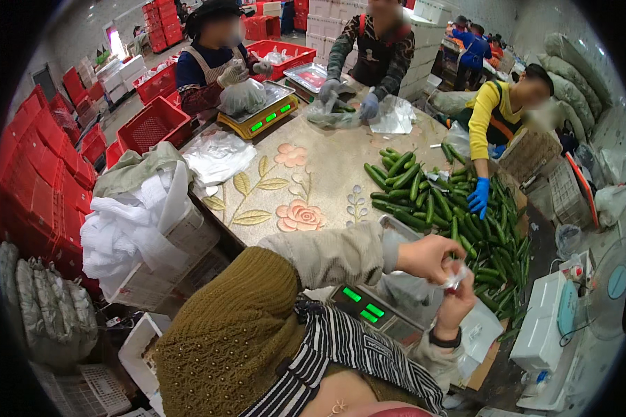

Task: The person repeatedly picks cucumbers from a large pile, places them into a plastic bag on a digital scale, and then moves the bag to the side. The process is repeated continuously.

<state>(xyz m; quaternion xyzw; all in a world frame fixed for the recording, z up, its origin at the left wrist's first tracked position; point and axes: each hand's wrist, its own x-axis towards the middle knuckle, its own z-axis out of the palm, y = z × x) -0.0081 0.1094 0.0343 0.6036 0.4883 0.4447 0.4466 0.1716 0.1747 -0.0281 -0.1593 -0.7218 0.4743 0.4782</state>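
Note:
My left hand (422, 258) and my right hand (458, 299) are close together, fingers pinched on a small bunch of clear plastic (454, 275). A dark band circles my right wrist. Below my left hand, a clear plastic bag (407, 288) rests by the pan of a digital scale (365, 307) with lit green displays. Whether the pinched plastic belongs to this bag is hard to tell. Just beyond my hands lies a large heap of green cucumbers (448, 213). White plastic sheets or bags (480, 328) lie right of my right wrist.
Across the flower-patterned table (261, 208), a blue-gloved hand (479, 198) touches the cucumbers. Another person's gloved hands (369, 106) handle a bag. A third person stands at a yellow scale (258, 117). A crate of white foam netting (135, 229) and red crates (154, 125) stand left.

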